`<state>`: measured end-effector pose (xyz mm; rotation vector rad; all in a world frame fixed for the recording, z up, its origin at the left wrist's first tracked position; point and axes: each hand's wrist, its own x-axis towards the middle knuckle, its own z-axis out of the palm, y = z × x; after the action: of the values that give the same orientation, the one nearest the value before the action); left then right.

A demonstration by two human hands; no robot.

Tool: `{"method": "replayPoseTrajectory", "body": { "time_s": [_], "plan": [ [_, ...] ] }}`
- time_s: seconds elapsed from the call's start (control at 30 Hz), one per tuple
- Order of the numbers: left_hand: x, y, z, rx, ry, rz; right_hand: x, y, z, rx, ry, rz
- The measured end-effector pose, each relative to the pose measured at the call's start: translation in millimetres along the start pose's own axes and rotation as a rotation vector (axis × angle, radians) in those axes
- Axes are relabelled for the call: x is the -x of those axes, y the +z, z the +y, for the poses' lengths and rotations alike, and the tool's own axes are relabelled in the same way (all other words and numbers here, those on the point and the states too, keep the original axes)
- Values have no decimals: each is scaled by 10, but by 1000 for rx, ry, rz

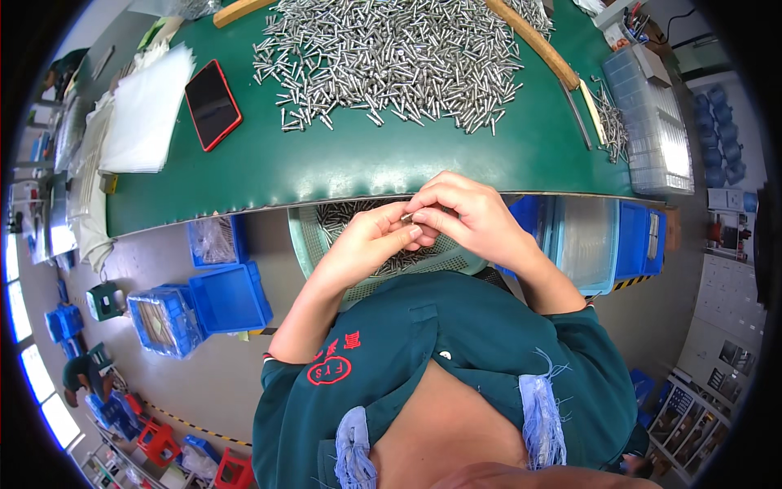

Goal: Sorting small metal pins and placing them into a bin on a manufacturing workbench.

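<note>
My left hand (376, 238) and my right hand (466, 213) meet just off the table's front edge, fingers closed and touching. Between their fingertips a little of a small metal part (407, 218) shows; the fingers cover most of it. Both hands seem to pinch it. Below them sits a light green basket (303, 244) with many small metal pieces (336, 213) inside, partly hidden by my hands. On the green table (326, 159) ahead lies a large heap of short silver screw-like pins (399, 61).
Wooden strips (538, 42) flank the heap. A red-cased phone (213, 104) and white sheets (147, 114) lie at left. Clear plastic trays (648, 122) stand at right, near loose pins (609, 122). Blue crates (230, 300) stand on the floor at left; another blue bin (639, 240) is at right.
</note>
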<state>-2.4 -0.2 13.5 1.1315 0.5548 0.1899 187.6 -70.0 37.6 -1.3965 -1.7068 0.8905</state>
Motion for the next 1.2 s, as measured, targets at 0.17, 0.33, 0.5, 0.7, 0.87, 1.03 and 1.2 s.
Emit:
{"method": "replayPoseTrajectory", "body": {
  "time_s": [0.17,0.33,0.5,0.7,0.87,1.03,1.2],
  "plan": [
    [88,1,99,45,13,38,34,55,173,-960,405,34],
    [132,-89,177,-33,80,57,104,97,397,-1872,614,-25],
    [156,-162,160,-31,116,93,97,107,404,-1948,586,-67],
    [155,-206,145,-92,162,151,102,93,334,-1771,581,-32],
    [164,-236,146,-145,178,220,57,2,150,-802,389,-68],
    [108,-235,204,-224,203,282,-17,-162,184,-571,291,17],
    [-205,-348,240,-1080,521,647,-223,-84,255,107,148,194]
  ]
}}
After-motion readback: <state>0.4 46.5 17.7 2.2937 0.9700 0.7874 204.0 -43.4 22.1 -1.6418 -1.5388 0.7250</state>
